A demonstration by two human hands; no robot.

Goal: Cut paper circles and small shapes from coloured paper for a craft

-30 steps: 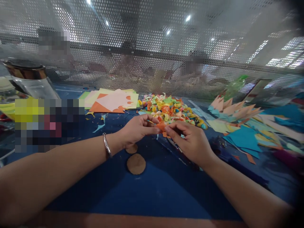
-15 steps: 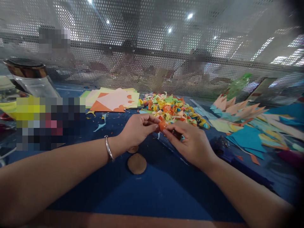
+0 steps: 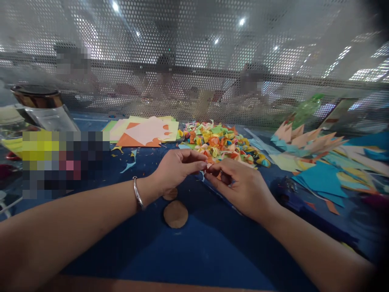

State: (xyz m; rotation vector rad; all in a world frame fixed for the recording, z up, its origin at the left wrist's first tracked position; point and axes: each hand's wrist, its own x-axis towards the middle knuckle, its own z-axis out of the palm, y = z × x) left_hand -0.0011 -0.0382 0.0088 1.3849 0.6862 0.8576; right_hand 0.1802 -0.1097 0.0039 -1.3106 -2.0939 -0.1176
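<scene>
My left hand (image 3: 178, 168), with a silver bangle (image 3: 137, 193) on the wrist, and my right hand (image 3: 240, 184) meet fingertip to fingertip above the blue table (image 3: 197, 251). Together they pinch a small orange folded paper piece (image 3: 212, 165), mostly hidden by the fingers. Just behind the hands lies a heap of small curled paper pieces in many colours (image 3: 223, 144). Two round brown discs (image 3: 175, 213) lie on the table under my left wrist.
A stack of pastel and orange paper sheets (image 3: 146, 132) lies at the back left. Blue, peach and yellow cut paper (image 3: 319, 162) spreads over the right side. A glass jar with a dark lid (image 3: 41, 105) stands far left. A perforated metal screen (image 3: 194, 61) closes the back; people sit behind it.
Both hands closed tighter around the orange piece, so less of it shows. The view tilted slightly downward. The hands stayed at the same spot.
</scene>
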